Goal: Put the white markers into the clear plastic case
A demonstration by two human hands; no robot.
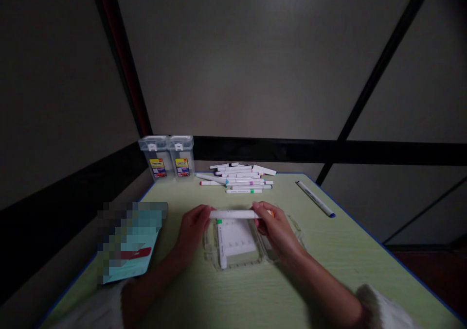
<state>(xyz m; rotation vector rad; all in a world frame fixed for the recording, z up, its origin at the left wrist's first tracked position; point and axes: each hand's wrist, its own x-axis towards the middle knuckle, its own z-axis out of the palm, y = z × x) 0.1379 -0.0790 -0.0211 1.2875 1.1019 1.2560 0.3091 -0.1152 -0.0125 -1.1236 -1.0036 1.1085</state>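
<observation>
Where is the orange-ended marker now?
In the head view, lower centre, the orange-ended marker is held between left hand and right hand over the clear case.

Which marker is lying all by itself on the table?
The blue-ended marker near the table's right edge. The others lie in the back pile or clear case, and the orange-ended marker is held between the left hand and right hand.

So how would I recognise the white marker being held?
Find the pale green, blue-edged table, then the open clear plastic case on it. There, the left hand and right hand hold a white, orange-ended marker. Unlike the green-banded white marker lying in the case, it is gripped near both ends.
</observation>
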